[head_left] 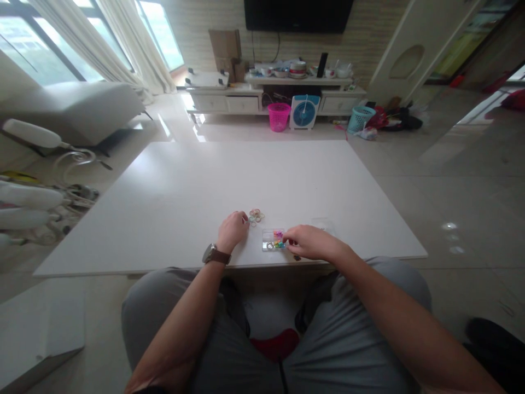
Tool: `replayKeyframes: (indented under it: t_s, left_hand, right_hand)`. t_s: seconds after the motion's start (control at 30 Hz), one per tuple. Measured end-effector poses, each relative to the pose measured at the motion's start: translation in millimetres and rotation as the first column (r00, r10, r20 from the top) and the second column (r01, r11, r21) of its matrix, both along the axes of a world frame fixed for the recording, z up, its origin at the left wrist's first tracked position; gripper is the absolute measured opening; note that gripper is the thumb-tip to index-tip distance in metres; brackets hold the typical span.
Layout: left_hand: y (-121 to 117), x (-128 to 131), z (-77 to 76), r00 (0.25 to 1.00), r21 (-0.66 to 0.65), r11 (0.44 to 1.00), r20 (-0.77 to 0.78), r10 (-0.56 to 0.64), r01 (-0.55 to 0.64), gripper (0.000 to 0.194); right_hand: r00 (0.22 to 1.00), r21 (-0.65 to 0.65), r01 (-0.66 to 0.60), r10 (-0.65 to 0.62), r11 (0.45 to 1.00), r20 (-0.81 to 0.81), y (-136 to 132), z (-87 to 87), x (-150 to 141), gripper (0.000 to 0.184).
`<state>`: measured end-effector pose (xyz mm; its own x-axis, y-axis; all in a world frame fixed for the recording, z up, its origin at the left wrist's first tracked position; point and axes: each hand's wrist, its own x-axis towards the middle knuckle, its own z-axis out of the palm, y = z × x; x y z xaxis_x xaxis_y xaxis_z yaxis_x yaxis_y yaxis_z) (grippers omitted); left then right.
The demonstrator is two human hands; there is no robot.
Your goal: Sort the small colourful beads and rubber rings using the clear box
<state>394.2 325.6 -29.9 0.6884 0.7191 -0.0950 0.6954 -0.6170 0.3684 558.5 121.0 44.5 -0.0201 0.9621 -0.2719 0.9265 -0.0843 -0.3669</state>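
Observation:
A small see-through compartment box (266, 237) lies near the table's front edge. Pink and purple bits sit in its back right part, yellow, green and blue ones at front right, and a ring at front left. My right hand (307, 241) reaches to the box's right side, fingers curled together; whatever they hold is too small to name. Left of the box, my left hand (233, 230), with a watch (210, 252) on its wrist, rests with bent fingers at a loose pile of thin rings, perhaps hair ties (256, 215). Its fingertips are closed, and their contents cannot be made out.
Beyond my right hand lies a see-through lid or tray (322, 222). A small dark item (297, 258) sits at the front edge of the white table (246, 169). Past the table are a pink basket (279, 117), a blue fan (304, 112) and a TV stand (209, 103).

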Motion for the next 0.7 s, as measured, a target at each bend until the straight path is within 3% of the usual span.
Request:
replayKeyframes:
  t_s: [0.23,0.37,0.47,0.53,0.63,0.7]
  left_hand:
    - [1,2,-2.3,0.994,0.017,0.999,-0.098,-0.037,0.039,0.02]
    - [-5,3,8.3,0.998,0.02,0.998,-0.02,-0.061,0.061,0.018]
    - [-15,4,19.3,0.965,-0.024,0.973,0.135,-0.225,0.23,0.017]
    - [-24,5,23.1,0.898,-0.079,0.907,0.202,-0.392,0.414,0.016]
    - [-36,6,20.5,0.812,-0.109,0.81,0.185,-0.553,0.576,0.015]
    - [-41,7,15.3,0.797,-0.105,0.792,0.14,-0.587,0.601,0.015]
  right_hand:
    - [1.0,0.002,-0.015,0.015,1.0,-0.008,-3,4.4,-1,0.018]
    - [1.0,-0.001,-0.012,0.012,1.0,0.003,-3,6.8,-2,0.017]
    - [1.0,-0.01,-0.003,0.003,1.0,-0.003,-2,6.7,-2,0.018]
    - [1.0,-0.018,-0.007,0.007,1.0,0.007,-1,5.8,-1,0.017]
    - [0.999,-0.018,-0.006,0.007,1.0,0.035,1,3.9,-2,0.017]
    - [0.999,-0.017,-0.005,0.006,1.0,0.037,2,3.4,-2,0.017]
